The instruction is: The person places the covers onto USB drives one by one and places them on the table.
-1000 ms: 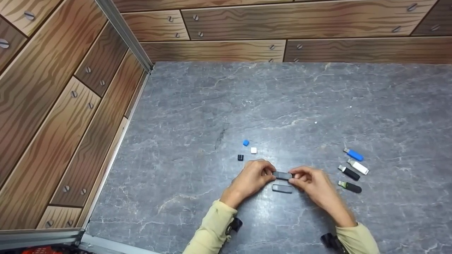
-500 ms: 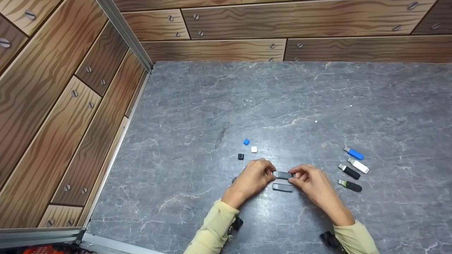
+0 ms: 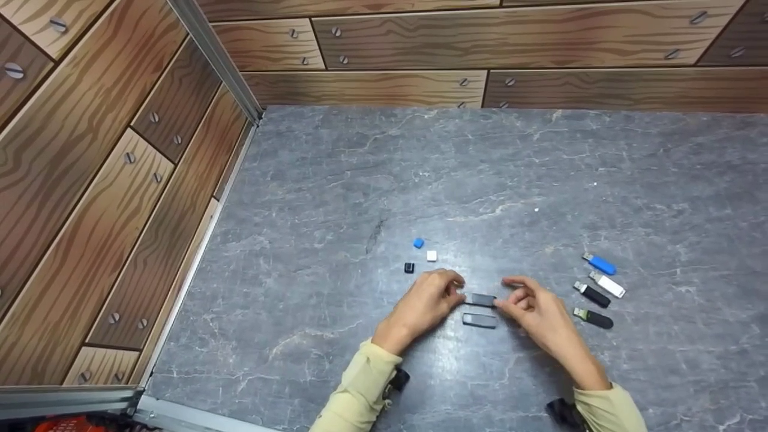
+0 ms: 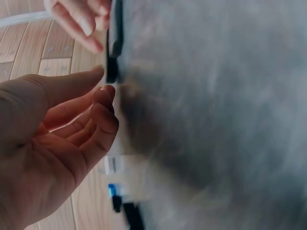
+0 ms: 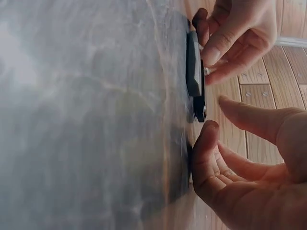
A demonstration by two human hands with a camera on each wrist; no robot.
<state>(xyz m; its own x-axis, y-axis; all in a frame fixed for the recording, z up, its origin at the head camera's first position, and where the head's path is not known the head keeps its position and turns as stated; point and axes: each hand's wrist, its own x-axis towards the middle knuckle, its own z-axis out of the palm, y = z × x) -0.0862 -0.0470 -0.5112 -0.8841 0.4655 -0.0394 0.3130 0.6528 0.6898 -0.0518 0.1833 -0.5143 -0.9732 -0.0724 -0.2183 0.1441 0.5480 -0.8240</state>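
Two flat dark grey sticks, shaped like USB sticks, lie parallel on the table between the hands: a farther stick (image 3: 480, 299) and a nearer stick (image 3: 479, 321). My left hand (image 3: 422, 303) is at the farther stick's left end, its thumb tip by that end and its index finger raised off it. My right hand (image 3: 537, 309) is at the right end, thumb tip right at the edge. In the right wrist view, the right thumb (image 5: 259, 120) and fingers stand apart with nothing between them. The left wrist view shows a gap between the left hand (image 4: 62, 124) and the black stick end (image 4: 112, 72).
A blue cap (image 3: 419, 243), a white cap (image 3: 432, 256) and a black cap (image 3: 409, 267) lie beyond the left hand. To the right are a blue USB stick (image 3: 601, 264), a white one (image 3: 609, 285), a black one (image 3: 594, 295) and a black-and-green one (image 3: 595, 318).
Both hands have let go of the farther stick. The right index finger has lifted up and away from its end, and the left index finger has risen slightly. Both sticks stay put.
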